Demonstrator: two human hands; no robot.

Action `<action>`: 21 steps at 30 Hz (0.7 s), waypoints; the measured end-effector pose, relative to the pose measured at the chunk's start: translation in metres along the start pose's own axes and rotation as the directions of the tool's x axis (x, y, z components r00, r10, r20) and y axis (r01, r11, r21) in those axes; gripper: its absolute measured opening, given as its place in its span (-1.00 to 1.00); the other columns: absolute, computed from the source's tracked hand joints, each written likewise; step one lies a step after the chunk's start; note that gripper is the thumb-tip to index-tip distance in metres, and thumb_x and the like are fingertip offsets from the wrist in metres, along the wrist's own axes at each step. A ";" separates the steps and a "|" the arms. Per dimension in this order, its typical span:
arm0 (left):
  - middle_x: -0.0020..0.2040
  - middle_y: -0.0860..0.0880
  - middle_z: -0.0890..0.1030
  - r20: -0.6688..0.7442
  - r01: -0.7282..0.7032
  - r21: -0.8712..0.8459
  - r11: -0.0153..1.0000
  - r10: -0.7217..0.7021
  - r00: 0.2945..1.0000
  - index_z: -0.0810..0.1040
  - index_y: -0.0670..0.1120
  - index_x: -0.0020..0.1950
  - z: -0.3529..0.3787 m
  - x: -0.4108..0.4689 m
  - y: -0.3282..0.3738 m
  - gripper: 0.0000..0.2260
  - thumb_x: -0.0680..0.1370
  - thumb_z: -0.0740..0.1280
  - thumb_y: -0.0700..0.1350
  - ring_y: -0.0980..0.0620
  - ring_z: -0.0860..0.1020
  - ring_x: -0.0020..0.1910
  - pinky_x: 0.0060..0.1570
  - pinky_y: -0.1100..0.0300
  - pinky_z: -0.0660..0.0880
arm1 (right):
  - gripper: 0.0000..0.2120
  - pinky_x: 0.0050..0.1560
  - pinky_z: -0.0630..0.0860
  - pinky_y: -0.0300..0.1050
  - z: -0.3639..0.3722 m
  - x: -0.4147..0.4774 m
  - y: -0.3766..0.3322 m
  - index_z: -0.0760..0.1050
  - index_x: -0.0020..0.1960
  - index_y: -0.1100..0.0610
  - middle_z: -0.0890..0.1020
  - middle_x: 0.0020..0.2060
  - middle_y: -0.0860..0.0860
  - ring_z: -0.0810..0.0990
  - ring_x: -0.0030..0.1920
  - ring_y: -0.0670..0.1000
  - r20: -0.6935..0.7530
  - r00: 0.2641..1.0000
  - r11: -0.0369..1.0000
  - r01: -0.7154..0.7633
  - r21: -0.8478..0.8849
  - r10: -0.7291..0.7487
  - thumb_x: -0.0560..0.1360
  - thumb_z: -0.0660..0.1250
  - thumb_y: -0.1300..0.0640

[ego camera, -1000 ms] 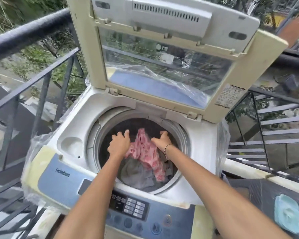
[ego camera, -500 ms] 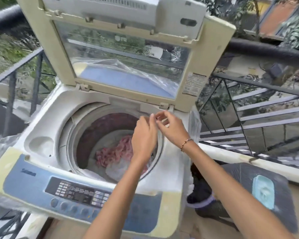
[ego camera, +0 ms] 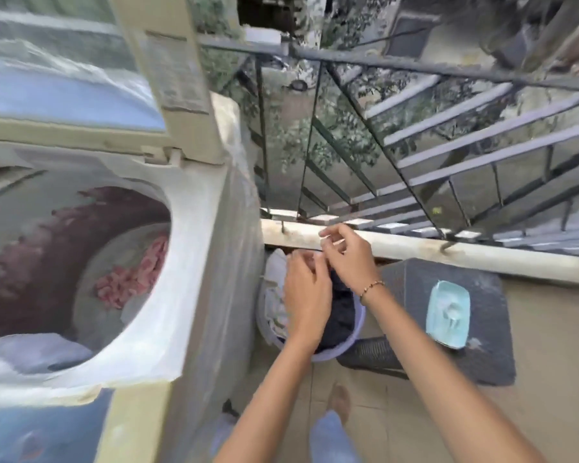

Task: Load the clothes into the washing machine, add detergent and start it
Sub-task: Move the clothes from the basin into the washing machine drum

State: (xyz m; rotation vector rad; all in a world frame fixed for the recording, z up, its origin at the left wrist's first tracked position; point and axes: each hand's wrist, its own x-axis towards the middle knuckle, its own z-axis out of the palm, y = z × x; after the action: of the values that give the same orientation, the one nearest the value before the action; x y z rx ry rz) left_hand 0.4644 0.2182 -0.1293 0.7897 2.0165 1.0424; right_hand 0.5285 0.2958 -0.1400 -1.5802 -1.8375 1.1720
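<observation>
The loading step was judged to be in hand. A pink garment and some pale cloth were seen in the drum of the washing machine, whose lid was raised. More clothes were seen in a lavender basin set on the floor just beside the machine: a dark garment and pale pieces toward the machine side. The detergent and start steps were judged not yet reached, and no detergent could be made out.

Both hands were held over the basin, arms extended forward and down, close together. The left hand was turned back-up with its fingers relaxed and pointed toward the clothes; nothing was seen gripped in it, though whether its fingertips touched the dark garment could not be told. The right hand was held slightly higher and further forward, with its fingers loosely curled and spread and nothing seen between them.

The next move was judged to call for both hands being lowered into the basin, a garment being gathered in a full grip, and its being carried left over the machine's rim into the drum.
</observation>
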 end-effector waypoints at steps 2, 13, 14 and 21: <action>0.07 -0.10 0.53 0.003 0.100 0.091 0.991 -0.100 0.995 0.46 -0.13 0.09 0.030 0.018 -0.047 -0.83 0.59 0.18 -0.07 -0.12 0.51 0.08 0.12 -0.07 0.44 | -0.88 -0.19 0.52 -0.19 0.012 0.006 0.053 0.55 -0.03 0.14 0.58 -0.28 0.00 0.55 -0.35 -0.10 0.024 0.996 0.996 -0.090 0.003 0.090 0.49 0.27 0.26; 0.54 -0.27 0.05 0.180 0.049 0.545 0.837 -0.173 0.968 0.05 -0.12 0.56 0.108 0.139 -0.275 -0.28 0.49 0.35 -0.26 -0.20 0.06 0.53 0.41 0.17 0.02 | -0.80 -0.24 0.37 -0.18 0.126 0.023 0.268 0.53 0.07 0.19 0.59 -0.17 0.07 0.46 -0.31 -0.04 0.147 0.901 0.912 -0.409 -0.026 0.408 0.54 0.16 0.24; 0.56 -0.24 -0.02 0.224 0.000 0.571 0.821 -0.156 0.962 -0.01 -0.10 0.57 0.112 0.146 -0.288 -0.20 0.48 0.40 -0.22 -0.18 0.00 0.55 0.44 0.14 -0.01 | -0.80 -0.20 0.38 -0.15 0.137 0.023 0.280 0.52 0.09 0.20 0.59 -0.15 0.09 0.50 -0.26 0.00 0.163 0.884 0.898 -0.438 -0.035 0.438 0.54 0.18 0.23; 0.40 -0.18 0.35 0.317 -0.207 0.903 0.377 -0.259 0.912 -0.18 -0.14 0.57 0.129 0.154 -0.337 -0.04 0.44 0.44 0.03 -0.19 0.34 0.40 0.46 -0.15 0.09 | -0.53 0.03 0.60 0.07 0.192 0.018 0.331 0.27 0.37 0.12 0.47 0.21 0.13 0.53 0.14 0.15 0.331 0.638 0.690 -0.722 -0.057 0.695 0.55 0.20 -0.09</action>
State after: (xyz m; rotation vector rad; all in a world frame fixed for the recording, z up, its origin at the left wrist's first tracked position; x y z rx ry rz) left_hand 0.4211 0.2270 -0.5189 1.3858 2.0921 -0.4854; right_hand 0.5633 0.2487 -0.5190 -2.2710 -1.2909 1.9258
